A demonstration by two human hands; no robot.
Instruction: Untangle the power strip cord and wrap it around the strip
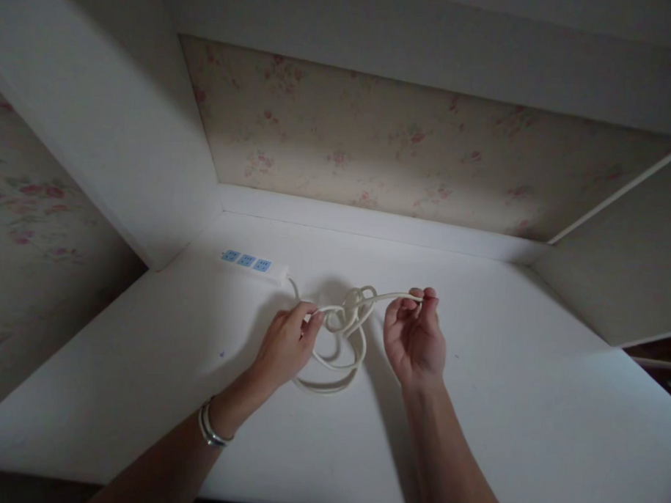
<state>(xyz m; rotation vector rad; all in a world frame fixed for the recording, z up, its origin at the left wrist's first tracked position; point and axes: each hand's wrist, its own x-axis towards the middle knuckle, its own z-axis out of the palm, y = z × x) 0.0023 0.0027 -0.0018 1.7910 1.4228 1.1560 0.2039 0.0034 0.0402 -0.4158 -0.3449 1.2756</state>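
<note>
"What's that lying over there, towards the back left?"

"A long white plastic power strip with three square blue socket panels in a row. It's flat on the white worktop, sockets up, set slightly aslant, its right end nearer us."

"And that cream-coloured, smooth round cord?"

"It comes out of the strip's right end and bends towards us. The middle's a proper tangle, small loops crossing over each other, with wider ones drooping on our side."

"Pinched either side of the tangle, I see."

"Yes, and one length runs off right, nearly straight, just bowed a little."
</note>
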